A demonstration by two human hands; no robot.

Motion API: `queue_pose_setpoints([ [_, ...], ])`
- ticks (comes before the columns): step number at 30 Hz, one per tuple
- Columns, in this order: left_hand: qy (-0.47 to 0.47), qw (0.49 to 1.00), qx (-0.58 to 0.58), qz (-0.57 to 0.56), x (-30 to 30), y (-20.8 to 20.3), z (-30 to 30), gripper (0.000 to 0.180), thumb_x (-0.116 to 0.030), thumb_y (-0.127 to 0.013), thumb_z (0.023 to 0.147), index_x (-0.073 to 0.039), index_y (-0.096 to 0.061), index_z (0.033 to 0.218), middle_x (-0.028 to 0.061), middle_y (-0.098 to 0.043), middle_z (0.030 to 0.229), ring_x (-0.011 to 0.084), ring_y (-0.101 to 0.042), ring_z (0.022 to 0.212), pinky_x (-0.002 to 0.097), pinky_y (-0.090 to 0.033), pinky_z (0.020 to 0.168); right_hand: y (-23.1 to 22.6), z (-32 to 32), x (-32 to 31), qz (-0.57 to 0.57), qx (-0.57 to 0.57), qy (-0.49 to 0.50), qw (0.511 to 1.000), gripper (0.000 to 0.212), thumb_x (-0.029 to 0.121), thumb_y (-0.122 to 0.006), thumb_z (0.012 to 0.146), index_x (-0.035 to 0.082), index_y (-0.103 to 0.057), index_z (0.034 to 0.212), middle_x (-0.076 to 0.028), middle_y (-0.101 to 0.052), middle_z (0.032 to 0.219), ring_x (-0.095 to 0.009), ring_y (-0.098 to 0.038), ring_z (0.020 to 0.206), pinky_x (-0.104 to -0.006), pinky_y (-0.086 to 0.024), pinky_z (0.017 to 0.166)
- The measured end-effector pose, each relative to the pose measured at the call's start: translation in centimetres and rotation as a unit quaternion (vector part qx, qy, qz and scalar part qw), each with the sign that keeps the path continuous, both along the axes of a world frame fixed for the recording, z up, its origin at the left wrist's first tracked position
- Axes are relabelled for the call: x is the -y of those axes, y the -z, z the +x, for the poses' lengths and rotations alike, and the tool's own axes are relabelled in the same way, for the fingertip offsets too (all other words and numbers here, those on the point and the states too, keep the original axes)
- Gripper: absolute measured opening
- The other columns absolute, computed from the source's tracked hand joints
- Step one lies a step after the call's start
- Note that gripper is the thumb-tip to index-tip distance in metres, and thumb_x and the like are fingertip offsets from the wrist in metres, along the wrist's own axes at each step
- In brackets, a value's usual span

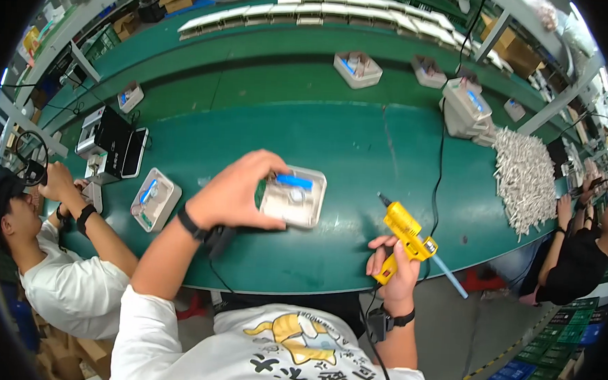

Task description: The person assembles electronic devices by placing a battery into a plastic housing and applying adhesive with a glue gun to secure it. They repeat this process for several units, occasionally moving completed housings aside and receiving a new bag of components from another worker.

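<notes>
Dark printed characters and a yellow cartoon animal are borne on the white T-shirt (303,345) of the wearer. Pale lettering is carried by a black device (104,135) at the left, and a small dark label (430,246) is seen at the rear of the yellow glue gun (405,224); its marks are too small to be made out.

An off-white box (282,208), placed on the green table (348,141) side in front of the wearer, is gripped at its left by the left hand (237,190), with fingers over the far edge and thumb along the near one. A blue part (295,181) is held inside it. The box's left wall is covered by that hand, and whether its base is touching the table cannot be told. The glue gun's handle is wrapped by the curled right hand (397,269); its nozzle is pointed up and leftward, well apart from the box, and a pale glue stick (449,275) is left protruding behind.

At the far right, a co-worker (578,263) is partly lost in the dark rim; what is handled there is perhaps a small part, but the view is poor.
</notes>
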State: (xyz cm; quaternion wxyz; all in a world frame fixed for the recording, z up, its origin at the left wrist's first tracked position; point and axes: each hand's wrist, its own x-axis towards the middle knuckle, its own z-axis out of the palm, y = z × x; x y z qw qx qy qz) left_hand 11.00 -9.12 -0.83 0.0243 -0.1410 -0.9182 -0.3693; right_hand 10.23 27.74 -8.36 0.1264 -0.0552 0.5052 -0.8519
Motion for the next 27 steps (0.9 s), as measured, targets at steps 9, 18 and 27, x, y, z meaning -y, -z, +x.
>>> queue_pose_setpoints([
  [9,-0.077,0.991,0.079,-0.069,-3.8,0.8,8.2,0.043,-0.031,-0.094,0.078,-0.007,-0.078,0.110,0.0089,-0.070,0.124,0.0304,-0.070,0.108,0.0417,-0.058,0.094,-0.1,-0.1,0.0,0.022,-0.004,-0.010,1.000,0.023,0.024,-0.052,0.113,0.002,-0.056,0.112,-0.025,-0.070,0.107,-0.016,-0.055,0.056,-0.0343,-0.052,0.055],
  [18,0.003,0.984,-0.117,-0.133,-5.3,1.2,7.4,0.017,-0.023,-0.084,0.084,-0.009,-0.080,0.090,0.0026,-0.072,0.106,0.0238,-0.070,0.098,0.0399,-0.058,0.081,-1.3,2.2,0.1,0.061,-0.050,-0.098,0.992,0.019,0.021,-0.054,0.110,0.003,-0.058,0.110,-0.025,-0.072,0.110,-0.017,-0.061,0.064,-0.0345,-0.054,0.061],
  [27,0.069,0.978,0.042,-0.194,-4.6,-0.1,6.1,0.016,-0.018,-0.084,0.088,-0.005,-0.079,0.096,0.0092,-0.079,0.114,0.0267,-0.074,0.100,0.0391,-0.060,0.087,-2.7,3.2,-0.1,0.042,-0.036,-0.141,0.988,0.016,0.017,-0.059,0.107,0.002,-0.060,0.114,-0.025,-0.073,0.109,-0.019,-0.065,0.067,-0.0326,-0.056,0.064],
])
